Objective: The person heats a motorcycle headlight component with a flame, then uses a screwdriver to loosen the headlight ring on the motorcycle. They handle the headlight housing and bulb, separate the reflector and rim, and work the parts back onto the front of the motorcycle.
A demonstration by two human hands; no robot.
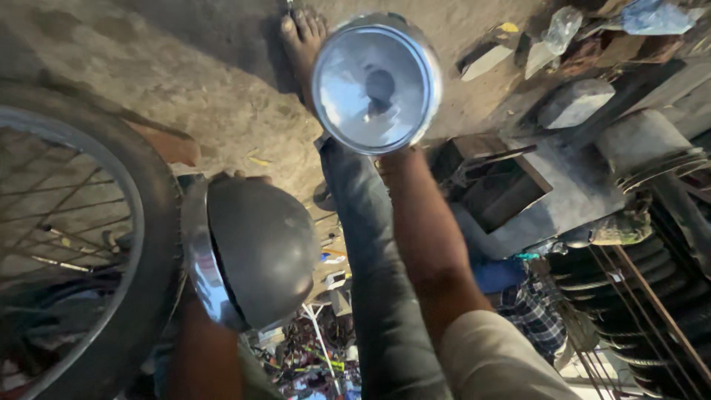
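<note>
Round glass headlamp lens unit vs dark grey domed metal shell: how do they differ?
The round glass headlamp lens unit, held by the right hand, shows its shiny reflective face to the camera; the dark grey domed metal shell, held by the left hand, shows its dull curved back. The lens unit is raised higher up; the shell sits beside the spoked wheel. Both are round with chrome rims.

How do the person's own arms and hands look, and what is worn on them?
Both forearms are bare. The right arm has a short beige sleeve at the upper arm. No glove, watch or ring shows. The left arm shows no sleeve.
</note>
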